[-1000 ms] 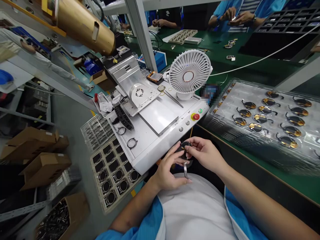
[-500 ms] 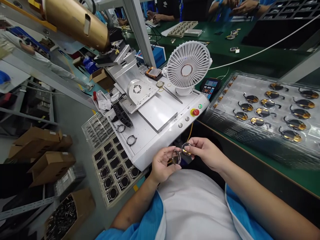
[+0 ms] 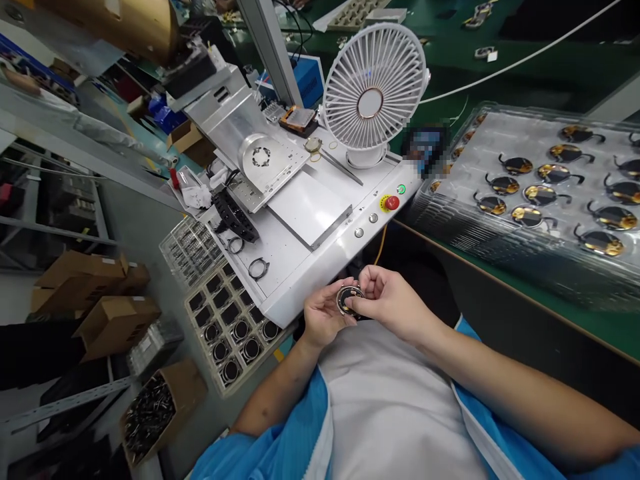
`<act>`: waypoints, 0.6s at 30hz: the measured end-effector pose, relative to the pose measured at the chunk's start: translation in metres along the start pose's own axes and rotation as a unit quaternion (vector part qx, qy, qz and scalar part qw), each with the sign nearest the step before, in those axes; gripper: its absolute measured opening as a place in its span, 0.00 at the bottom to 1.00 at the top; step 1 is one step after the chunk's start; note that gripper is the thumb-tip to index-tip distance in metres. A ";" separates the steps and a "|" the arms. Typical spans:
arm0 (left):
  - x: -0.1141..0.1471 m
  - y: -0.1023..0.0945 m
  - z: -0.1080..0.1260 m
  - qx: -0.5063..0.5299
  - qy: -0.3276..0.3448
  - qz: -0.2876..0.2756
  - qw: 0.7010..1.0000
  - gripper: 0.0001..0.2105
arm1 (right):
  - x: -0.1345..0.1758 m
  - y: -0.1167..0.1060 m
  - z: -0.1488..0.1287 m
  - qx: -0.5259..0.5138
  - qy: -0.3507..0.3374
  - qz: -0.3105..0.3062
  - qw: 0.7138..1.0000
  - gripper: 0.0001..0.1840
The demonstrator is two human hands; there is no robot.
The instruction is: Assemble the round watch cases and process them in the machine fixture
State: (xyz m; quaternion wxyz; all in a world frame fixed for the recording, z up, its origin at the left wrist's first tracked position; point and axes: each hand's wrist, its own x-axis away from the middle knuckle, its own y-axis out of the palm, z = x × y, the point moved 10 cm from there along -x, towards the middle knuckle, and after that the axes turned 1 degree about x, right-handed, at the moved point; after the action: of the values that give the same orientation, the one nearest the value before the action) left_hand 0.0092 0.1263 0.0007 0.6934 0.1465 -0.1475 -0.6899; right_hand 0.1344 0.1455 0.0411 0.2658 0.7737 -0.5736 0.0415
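Note:
My left hand [image 3: 321,316] is closed around the edge of a metal watch case ring [image 3: 339,302], in front of my belly. A round black watch display with gold-coloured parts [image 3: 345,293] lies against the ring; whether it is fully seated I cannot tell. My right hand [image 3: 397,303] has its thumb pressed on the display's face and its fingers curled at the far edge. Similar displays with short black tails [image 3: 553,175] lie in rows in a clear plastic tray [image 3: 480,233] on the right. Black and metal watch cases [image 3: 251,348] fill a tray [image 3: 200,347] at the lower left.
A white machine bench [image 3: 285,293] stands ahead, with a red stop button [image 3: 391,203], a white fan [image 3: 373,87], tweezers [image 3: 343,167] and two loose rings [image 3: 259,269]. A gold cylinder [image 3: 135,30] overhangs at upper left. Cardboard boxes [image 3: 115,323] stand on the left.
The display in my right hand has moved left onto the ring in my left hand; they were side by side before. My head view has tilted down a little.

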 end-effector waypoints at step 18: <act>0.002 0.003 0.006 0.025 0.039 -0.014 0.999 0.28 | -0.003 0.003 0.010 -0.019 0.026 -0.019 0.999 0.27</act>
State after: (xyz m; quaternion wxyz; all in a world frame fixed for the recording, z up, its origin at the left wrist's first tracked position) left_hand 0.0098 0.1240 0.0071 0.6848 0.1922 -0.1355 -0.6897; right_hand 0.1278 0.1431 0.0330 0.2959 0.7780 -0.5523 0.0460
